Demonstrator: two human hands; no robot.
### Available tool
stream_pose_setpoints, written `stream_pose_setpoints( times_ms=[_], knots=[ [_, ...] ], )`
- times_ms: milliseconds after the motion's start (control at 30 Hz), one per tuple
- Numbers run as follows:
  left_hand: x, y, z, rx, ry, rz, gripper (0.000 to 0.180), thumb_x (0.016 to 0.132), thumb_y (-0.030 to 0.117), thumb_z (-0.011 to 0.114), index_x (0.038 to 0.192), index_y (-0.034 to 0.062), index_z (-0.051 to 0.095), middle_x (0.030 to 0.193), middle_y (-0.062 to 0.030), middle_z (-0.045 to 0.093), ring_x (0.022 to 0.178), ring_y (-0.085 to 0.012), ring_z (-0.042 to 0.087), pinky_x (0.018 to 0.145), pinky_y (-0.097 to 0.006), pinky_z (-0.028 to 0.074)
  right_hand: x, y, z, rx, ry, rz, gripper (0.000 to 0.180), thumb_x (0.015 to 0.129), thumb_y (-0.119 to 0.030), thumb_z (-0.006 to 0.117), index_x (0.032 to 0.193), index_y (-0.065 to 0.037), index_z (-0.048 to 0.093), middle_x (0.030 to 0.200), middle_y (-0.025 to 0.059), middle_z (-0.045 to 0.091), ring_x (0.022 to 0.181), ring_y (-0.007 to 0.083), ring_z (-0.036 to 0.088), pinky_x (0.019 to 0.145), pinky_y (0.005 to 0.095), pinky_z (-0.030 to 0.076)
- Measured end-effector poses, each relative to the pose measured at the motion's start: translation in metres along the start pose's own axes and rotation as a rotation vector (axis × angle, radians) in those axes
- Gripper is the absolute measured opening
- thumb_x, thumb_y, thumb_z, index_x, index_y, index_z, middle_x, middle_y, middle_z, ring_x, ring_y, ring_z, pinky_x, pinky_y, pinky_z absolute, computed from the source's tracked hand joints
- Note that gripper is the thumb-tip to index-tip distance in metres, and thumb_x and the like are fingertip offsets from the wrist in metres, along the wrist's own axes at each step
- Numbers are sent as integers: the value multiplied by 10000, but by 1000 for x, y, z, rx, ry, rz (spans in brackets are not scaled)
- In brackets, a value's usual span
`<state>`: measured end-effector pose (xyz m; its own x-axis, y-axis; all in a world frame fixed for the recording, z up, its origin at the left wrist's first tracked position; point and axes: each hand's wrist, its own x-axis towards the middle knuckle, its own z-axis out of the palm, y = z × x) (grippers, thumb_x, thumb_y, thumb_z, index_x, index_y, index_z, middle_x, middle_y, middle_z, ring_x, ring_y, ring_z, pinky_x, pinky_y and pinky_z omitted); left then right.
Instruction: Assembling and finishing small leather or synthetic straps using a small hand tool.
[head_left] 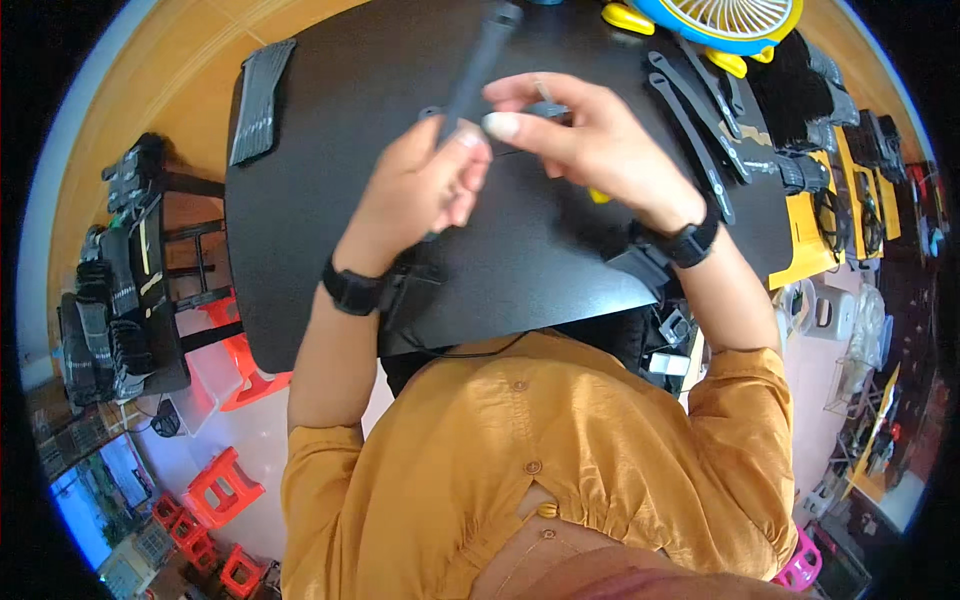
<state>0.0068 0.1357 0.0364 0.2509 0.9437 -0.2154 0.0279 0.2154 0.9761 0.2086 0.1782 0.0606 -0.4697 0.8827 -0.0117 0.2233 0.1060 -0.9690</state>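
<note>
My left hand (420,190) is closed on a long, flat dark strap (478,70), blurred by motion, which points up and away over the black table (320,230). Close beside it, my right hand (590,135) has thumb and forefinger bent toward each other around a small dark grey piece (545,109). Whether that piece belongs to the same strap, I cannot tell. Several similar dark straps with a hole at one end (690,135) lie to the right of my right hand. At the table's far left edge sits a neat bundle of dark straps (263,100).
A blue and yellow fan (730,20) stands at the far right. Beside it is a pile of black goods (795,95). A black cable (440,352) runs along the near edge. More dark bundles (100,310) fill a side table on the left, with red stools (222,487) below.
</note>
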Motion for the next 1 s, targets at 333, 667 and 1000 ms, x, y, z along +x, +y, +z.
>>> stream_pose_setpoints(
  times_ms=[333,667,1000],
  knots=[
    [2,-6,-22,-402,-374,-69,409,1041,247,377,1269,-73,490,989,-156,640,850,-221,666,744,-300,553,40,24,-1,460,87,-14,195,969,-236,597,843,-91,559,554,-54,448,428,34,378,398,202,242],
    [6,-7,-42,-440,-231,97,235,989,190,496,1080,-21,548,911,-85,609,753,-153,611,643,-240,499,35,17,1,377,164,-100,255,1001,-317,517,994,-67,572,807,33,653,429,41,357,400,188,280],
    [12,-32,-76,-564,46,119,163,975,185,532,969,32,586,875,-77,648,726,-152,621,663,-264,500,-39,-68,18,986,-530,-1602,210,822,76,520,978,-18,626,726,43,586,624,127,604,576,221,538]
  ],
)
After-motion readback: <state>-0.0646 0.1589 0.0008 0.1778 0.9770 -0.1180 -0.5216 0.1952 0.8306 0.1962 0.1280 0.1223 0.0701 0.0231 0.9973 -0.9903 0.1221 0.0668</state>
